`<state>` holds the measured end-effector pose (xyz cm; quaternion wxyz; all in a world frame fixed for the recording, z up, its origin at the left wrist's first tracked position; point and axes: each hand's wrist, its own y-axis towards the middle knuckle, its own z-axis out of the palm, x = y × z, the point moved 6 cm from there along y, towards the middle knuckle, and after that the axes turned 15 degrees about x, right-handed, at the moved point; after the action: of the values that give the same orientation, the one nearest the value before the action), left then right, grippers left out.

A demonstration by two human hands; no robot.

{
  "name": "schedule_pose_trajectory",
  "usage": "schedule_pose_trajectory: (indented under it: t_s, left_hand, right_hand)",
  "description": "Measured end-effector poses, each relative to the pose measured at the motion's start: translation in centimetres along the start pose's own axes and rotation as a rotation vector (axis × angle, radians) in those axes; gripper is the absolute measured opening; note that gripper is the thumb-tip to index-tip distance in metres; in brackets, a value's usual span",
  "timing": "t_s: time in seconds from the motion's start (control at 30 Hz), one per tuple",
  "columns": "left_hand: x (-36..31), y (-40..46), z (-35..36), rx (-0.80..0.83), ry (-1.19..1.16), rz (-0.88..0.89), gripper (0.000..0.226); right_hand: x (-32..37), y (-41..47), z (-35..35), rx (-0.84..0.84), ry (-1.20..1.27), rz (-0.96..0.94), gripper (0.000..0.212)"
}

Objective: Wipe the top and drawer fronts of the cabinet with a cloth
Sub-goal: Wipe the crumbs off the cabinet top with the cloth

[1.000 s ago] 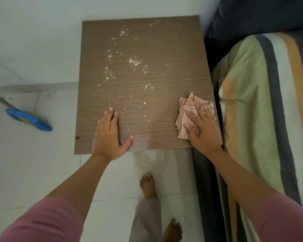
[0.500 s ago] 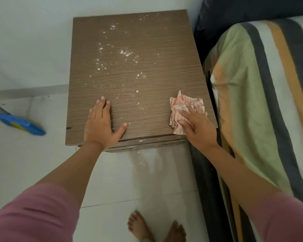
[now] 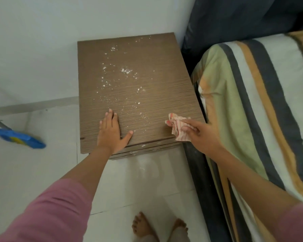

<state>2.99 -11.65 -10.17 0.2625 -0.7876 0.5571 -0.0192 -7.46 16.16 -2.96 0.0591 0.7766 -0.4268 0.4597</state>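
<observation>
so the cabinet [image 3: 147, 81] is a brown woodgrain bedside one, tucked into the corner against the white wall, with the bed [image 3: 252, 102] just beside it on the right. its top has white powder [image 3: 125, 70] sprinkled over the middle and back, with a thinner trail running toward the front edge. a few specks sit on the top edge of the drawer fronts [image 3: 147, 151], which only peek out as a thin strip under the top.

left hand [image 3: 111, 132] lies flat on the top near the front left, fingers straight and close together, thumb stuck out to the side. it's just pressing on the wood, not holding anything.

right hand [image 3: 202, 137] is at the front right corner, with the cloth [image 3: 177, 127] bunched up in it. it's a red-and-white checked rag, the fingers are curled around it, and part of it sticks out past the fingertips onto the wood. the cloth sits right at the edge, away from most of the powder.

both arms have pink sleeves [image 3: 51, 210] pushed up. bare feet [image 3: 142, 227] on the white tiled floor [image 3: 42, 168] at the bottom. the bed has a striped blanket in green, orange, dark grey and white. off to the left on the floor there's a blue mop head [image 3: 20, 138] with its handle running out of view.
</observation>
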Motion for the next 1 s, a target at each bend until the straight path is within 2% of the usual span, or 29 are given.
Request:
schedule_pose_trajectory:
  t_s: [0.17, 0.27, 0.33, 0.53, 0.7, 0.87, 1.0]
  left_hand:
    - [0.6, 1.2, -1.3, -0.021, -0.004, 0.033, 0.099]
    - [1.3, 3.6, -2.9, -0.057, -0.015, 0.019, 0.099]
    - [2.0, 5.9, -4.2, -0.085, -0.021, 0.001, 0.098]
    - [5.1, 13.5, -7.7, -0.126, 0.017, -0.087, 0.091]
    - [6.5, 17.5, -9.4, -0.112, 0.012, -0.147, 0.089]
    - [6.9, 17.8, -9.2, -0.108, 0.018, -0.175, 0.090]
    - [6.8, 17.9, -9.6, -0.088, 0.004, -0.172, 0.090]
  right_hand:
    - [1.0, 5.4, -1.2, -0.215, 0.116, 0.042, 0.027]
    - [0.7, 9.0, -1.2, -0.257, 0.163, 0.061, 0.031]
    - [0.0, 11.9, -1.1, -0.256, 0.144, 0.090, 0.034]
    - [-0.7, 20.7, -3.8, -0.458, 0.030, 0.160, 0.034]
    - [-0.8, 29.0, -6.2, -0.449, -0.009, 0.156, 0.037]
    - [-1.8, 35.8, -7.2, -0.413, 0.004, 0.234, 0.040]
    - [-1.2, 40.0, -7.4, -0.314, -0.178, 0.316, 0.043]
